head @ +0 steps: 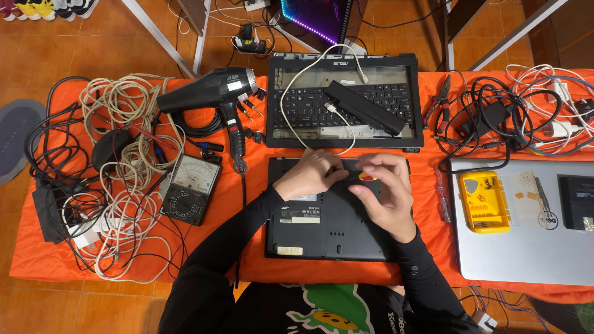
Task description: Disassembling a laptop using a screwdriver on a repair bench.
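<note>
A matte black laptop base (328,213) lies underside up on the orange cloth-covered bench (37,247). Both hands rest on its far edge: the left hand (309,175) curled, fingertips pressing, the right hand (382,192) pinching a small red-and-yellow piece (367,177).

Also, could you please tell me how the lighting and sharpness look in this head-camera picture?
Head view: even, soft light, only faint shadows beside the hands; left hand and right hand on the black laptop are sharp; purple glow from the lit strip at top; slight wide-angle bending at the edges.
</note>
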